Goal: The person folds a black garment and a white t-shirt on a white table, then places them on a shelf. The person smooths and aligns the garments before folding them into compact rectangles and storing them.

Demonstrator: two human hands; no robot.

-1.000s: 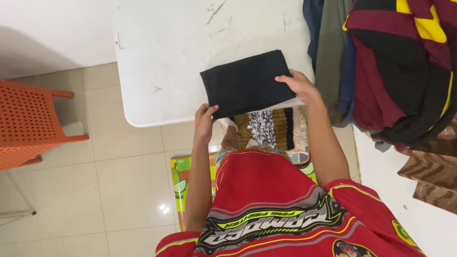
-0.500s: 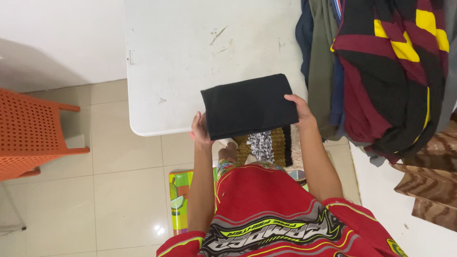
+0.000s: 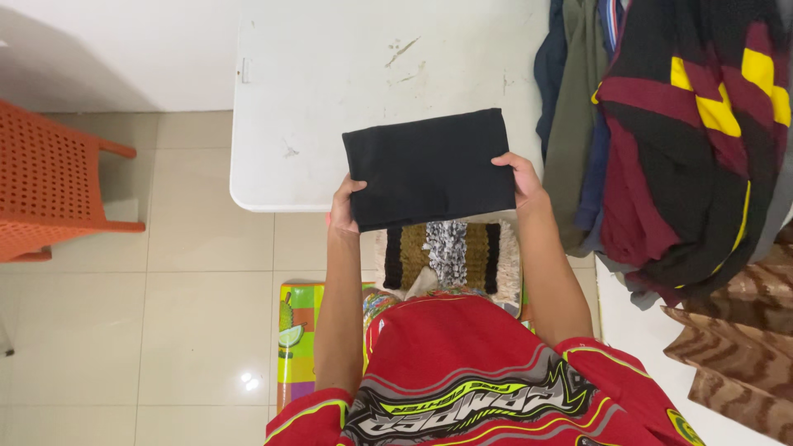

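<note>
Black folded cloth [image 3: 429, 168] sits at the middle of the frame, gripped at both lower corners: the left hand [image 3: 342, 206] has its fingers closed on the lower left corner, thumb on top, and the right hand [image 3: 522, 180] pinches the right edge the same way. Its near part hangs past the front edge of the white worktop [image 3: 330, 107]; whether the far part rests on the surface or is lifted just clear, I cannot tell. From where things stand, the neat rectangle looks easy to spoil: a grip only at the corners could let the inner layers sag or slide open, and an uneven pull might skew the fold. The heap of hanging clothes [image 3: 677, 140] at the right of the frame lies close to the right hand, so an elbow or sleeve might snag it. Below, a striped mat [image 3: 450, 252] and tiled floor [image 3: 190, 297] would catch anything dropped.
</note>
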